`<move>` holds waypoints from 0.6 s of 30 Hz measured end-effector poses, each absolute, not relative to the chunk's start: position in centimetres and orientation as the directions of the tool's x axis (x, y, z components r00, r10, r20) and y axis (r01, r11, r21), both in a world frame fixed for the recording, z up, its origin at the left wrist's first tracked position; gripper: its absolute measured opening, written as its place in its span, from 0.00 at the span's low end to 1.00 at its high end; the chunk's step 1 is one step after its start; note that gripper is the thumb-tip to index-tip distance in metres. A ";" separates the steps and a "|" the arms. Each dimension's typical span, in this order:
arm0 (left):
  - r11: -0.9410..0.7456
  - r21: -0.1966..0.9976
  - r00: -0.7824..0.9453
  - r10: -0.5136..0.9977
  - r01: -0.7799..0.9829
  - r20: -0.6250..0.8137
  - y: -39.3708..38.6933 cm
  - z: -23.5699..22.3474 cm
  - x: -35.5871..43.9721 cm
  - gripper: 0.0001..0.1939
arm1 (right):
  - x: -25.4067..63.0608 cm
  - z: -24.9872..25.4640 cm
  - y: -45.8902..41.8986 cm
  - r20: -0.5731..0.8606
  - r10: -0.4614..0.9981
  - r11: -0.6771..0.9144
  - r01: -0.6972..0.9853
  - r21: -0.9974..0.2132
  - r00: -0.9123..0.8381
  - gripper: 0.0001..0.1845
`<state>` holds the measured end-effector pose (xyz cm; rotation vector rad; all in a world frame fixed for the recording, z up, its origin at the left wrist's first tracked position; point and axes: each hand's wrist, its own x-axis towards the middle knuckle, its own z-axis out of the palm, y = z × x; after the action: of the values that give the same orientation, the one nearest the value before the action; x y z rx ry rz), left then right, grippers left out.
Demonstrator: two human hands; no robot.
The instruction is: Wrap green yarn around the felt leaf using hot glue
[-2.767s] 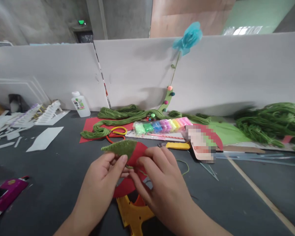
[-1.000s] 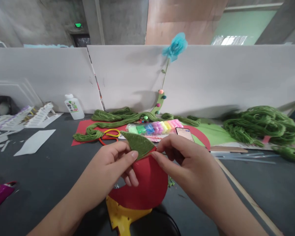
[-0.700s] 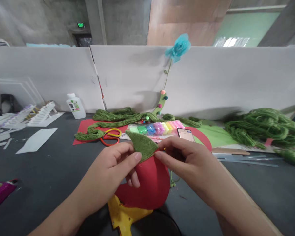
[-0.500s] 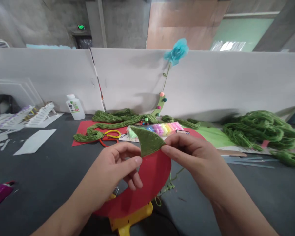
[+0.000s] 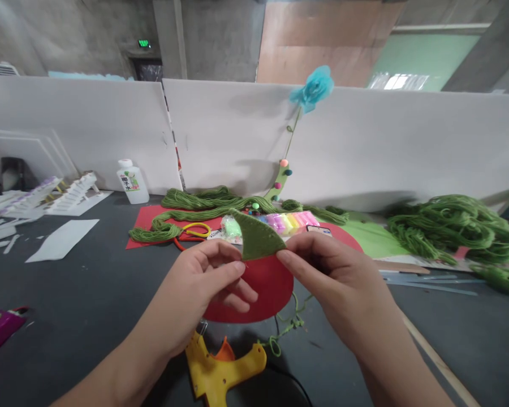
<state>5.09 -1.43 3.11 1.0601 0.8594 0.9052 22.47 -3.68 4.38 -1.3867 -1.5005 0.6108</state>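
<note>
A curved, pointed piece of green felt [image 5: 261, 238] is held upright between my two hands, its tip pointing up and to the left. My right hand [image 5: 333, 277] pinches its right corner between thumb and forefinger. At its lower left corner, the thumb and forefinger of my left hand [image 5: 214, 280] close on the edge, with the other fingers curled loosely below. Beneath and behind the felt is a large rounded red sheet [image 5: 263, 291], which continues behind my right hand. Whether the felt is joined to the red sheet, I cannot tell.
A yellow glue gun [image 5: 224, 370] lies below my hands, beside green yarn scraps [image 5: 290, 325]. Further back are scissors [image 5: 197, 230], green yarn skeins [image 5: 216, 200], a packet of coloured material [image 5: 286, 221] and a blue flower [image 5: 314, 87]. A white bottle [image 5: 133, 183] stands left.
The red sheet's lower part has moved up and away, uncovering more of the glue gun. The green felt has turned slightly and stays in my hands. The view has shifted a little.
</note>
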 end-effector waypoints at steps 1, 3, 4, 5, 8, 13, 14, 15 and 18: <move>0.222 0.955 0.379 0.916 -0.196 -0.135 -1.4 3.1 5.1 0.04 | 22.4 4.3 -3.7 0.314 0.943 0.232 0.461 -0.856 0.108 0.07; 0.204 0.956 0.371 0.922 -0.212 -0.114 -1.3 3.0 5.1 0.03 | 22.4 4.3 -3.7 0.321 0.942 0.242 0.462 -0.854 0.101 0.06; 0.193 0.957 0.362 0.926 -0.219 -0.104 -1.3 3.0 5.1 0.03 | 22.3 4.3 -3.7 0.322 0.941 0.243 0.462 -0.853 0.099 0.06; 0.183 0.958 0.355 0.930 -0.221 -0.096 -1.3 3.0 5.1 0.03 | 22.3 4.4 -3.6 0.321 0.942 0.242 0.465 -0.851 0.098 0.06; 0.148 0.964 0.329 0.942 -0.222 -0.069 -1.3 2.9 5.2 0.02 | 22.1 4.6 -3.6 0.310 0.946 0.231 0.474 -0.850 0.095 0.05; 0.104 0.968 0.301 0.953 -0.229 -0.032 -1.4 2.7 5.2 0.02 | 22.1 4.5 -3.6 0.301 0.948 0.227 0.451 -0.863 0.099 0.05; 0.100 0.968 0.295 0.955 -0.229 -0.029 -1.4 2.7 5.2 0.03 | 22.1 4.4 -3.6 0.305 0.947 0.232 0.445 -0.865 0.100 0.05; 0.098 0.969 0.291 0.956 -0.227 -0.029 -1.3 2.7 5.2 0.03 | 22.1 4.3 -3.6 0.309 0.946 0.236 0.442 -0.866 0.099 0.05; 0.117 0.973 0.312 0.949 -0.200 -0.050 -1.2 2.8 5.1 0.03 | 22.1 4.3 -3.6 0.301 0.948 0.227 0.446 -0.866 0.100 0.05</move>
<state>5.13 -1.17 2.83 1.1211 0.8666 1.0163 22.07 -3.56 4.27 -1.3756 -1.5070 0.6361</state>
